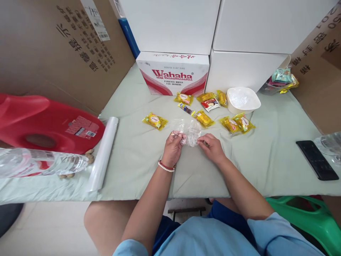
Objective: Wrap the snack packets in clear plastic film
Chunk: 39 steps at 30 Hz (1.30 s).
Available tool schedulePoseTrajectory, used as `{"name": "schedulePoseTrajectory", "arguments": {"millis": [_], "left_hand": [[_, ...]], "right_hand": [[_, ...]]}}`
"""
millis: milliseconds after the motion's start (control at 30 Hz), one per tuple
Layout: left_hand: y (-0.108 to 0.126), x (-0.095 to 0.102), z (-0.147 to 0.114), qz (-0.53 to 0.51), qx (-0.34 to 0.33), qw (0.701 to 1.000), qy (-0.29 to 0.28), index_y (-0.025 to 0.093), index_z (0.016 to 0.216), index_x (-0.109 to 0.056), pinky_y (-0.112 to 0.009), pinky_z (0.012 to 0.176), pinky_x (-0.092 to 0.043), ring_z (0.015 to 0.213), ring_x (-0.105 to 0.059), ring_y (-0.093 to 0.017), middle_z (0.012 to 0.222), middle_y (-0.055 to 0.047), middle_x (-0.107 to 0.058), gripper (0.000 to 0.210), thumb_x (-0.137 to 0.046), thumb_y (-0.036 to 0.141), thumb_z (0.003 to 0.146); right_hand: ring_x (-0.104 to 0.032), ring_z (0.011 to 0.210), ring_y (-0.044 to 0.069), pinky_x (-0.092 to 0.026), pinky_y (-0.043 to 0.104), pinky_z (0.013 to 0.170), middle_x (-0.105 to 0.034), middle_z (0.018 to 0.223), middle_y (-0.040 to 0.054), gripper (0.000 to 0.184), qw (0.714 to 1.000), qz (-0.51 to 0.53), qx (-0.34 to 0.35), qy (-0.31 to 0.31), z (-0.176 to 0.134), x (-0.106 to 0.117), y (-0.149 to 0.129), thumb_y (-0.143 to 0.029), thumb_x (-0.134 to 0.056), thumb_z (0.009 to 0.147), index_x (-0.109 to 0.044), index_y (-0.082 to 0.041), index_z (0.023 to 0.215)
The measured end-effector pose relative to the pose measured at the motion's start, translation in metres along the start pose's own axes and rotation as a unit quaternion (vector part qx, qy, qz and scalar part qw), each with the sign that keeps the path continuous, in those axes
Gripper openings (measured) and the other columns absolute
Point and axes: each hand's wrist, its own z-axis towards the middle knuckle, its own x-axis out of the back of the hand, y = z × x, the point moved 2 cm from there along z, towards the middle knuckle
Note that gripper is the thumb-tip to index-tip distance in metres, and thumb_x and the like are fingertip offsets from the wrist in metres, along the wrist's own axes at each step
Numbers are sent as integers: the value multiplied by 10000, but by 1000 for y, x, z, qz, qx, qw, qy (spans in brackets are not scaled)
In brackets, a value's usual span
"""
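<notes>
A thin, crumpled clear plastic bag or film [192,133] is stretched between my two hands, just above the table. My left hand [174,144] pinches its left side, with a beaded bracelet at the wrist. At its right edge, the fingertips of my right hand [210,145] are pressed together on the plastic. Just beyond lie a yellow-wrapped snack [204,118] and a small blue-ended stick snack [186,108]. Another yellow packet [155,121] is to the left, and a pair of yellow packets [237,123] to the right.
Behind are a red-and-white packet [210,104], a white bowl [244,100] with clear plastic inside and a Wahaha carton [173,73]. A plastic roll [103,154], water bottle [39,163] and red jug [50,122] lie left. A phone [317,160] sits right.
</notes>
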Motion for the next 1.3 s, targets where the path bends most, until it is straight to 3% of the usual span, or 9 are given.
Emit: {"name": "schedulePoseTrajectory", "arguments": {"millis": [133,333,533,667,800,933,1033,1133,1300], "left_hand": [[0,-1,2,-15,-10,1000,-2,205,890,-636,-196,656,-481,710,-597,-98,797,9,-676,419,-969,379,706],[5,-5,-3,-39,33,998,-48,187,863,-663,-303,858,-589,1033,-703,-198,1057,-52,-738,238,-875,256,780],[8,-6,-5,-87,85,991,-63,184,844,-632,-444,858,-655,1023,-736,-257,1130,-81,-758,209,-827,256,833],[8,-10,-6,-92,88,989,-74,185,854,-612,-473,900,-651,1062,-753,-285,1173,-96,-765,214,-814,255,863],[8,-12,-8,-84,88,989,-85,180,877,-613,-539,1018,-602,1161,-741,-339,1255,-134,-756,216,-812,267,874],[8,-8,-6,-96,75,990,-65,180,849,-603,-565,1078,-565,1169,-742,-341,1228,-127,-772,219,-810,249,869],[9,-8,-7,-97,86,989,-69,179,875,-624,-572,1061,-577,1165,-743,-339,1240,-133,-770,173,-784,245,884],[9,-11,-9,-91,102,986,-93,174,868,-614,-594,1059,-576,1218,-720,-365,1317,-153,-741,169,-756,255,910],[12,-17,-13,-86,106,984,-117,177,836,-567,-560,1023,-603,1248,-706,-380,1395,-166,-704,233,-759,281,919]], "right_hand": [[-571,703,167,-480,308,678,-671,868,27,235,998,33,-36,44,0,8,5,-435,-628,1013,-739,-235,960],[-633,885,222,-511,347,790,-696,950,58,242,999,17,15,-29,0,-5,-3,-457,-722,943,-753,-247,1060],[-536,666,150,-478,300,683,-622,862,13,205,995,79,-59,21,3,-3,6,-417,-654,962,-728,-228,986],[-505,653,132,-487,305,681,-632,1030,32,427,994,61,-81,35,4,-7,4,-494,-804,839,-695,-233,1159],[-549,711,172,-470,316,712,-640,871,23,277,995,65,-71,16,4,-10,6,-495,-707,905,-721,-227,977],[-535,687,161,-447,301,676,-631,805,9,295,984,133,-118,30,5,-7,11,-517,-677,904,-705,-225,877],[-492,649,138,-426,279,636,-599,787,-18,347,971,189,-145,27,6,-5,10,-537,-725,870,-696,-227,1025],[-473,624,133,-414,266,610,-550,737,-55,583,963,217,-158,-11,6,-6,8,-538,-840,775,-654,-240,1240],[-546,696,159,-472,294,695,-602,744,-30,419,950,262,-169,-5,7,-6,11,-578,-806,797,-718,-220,995]]}}
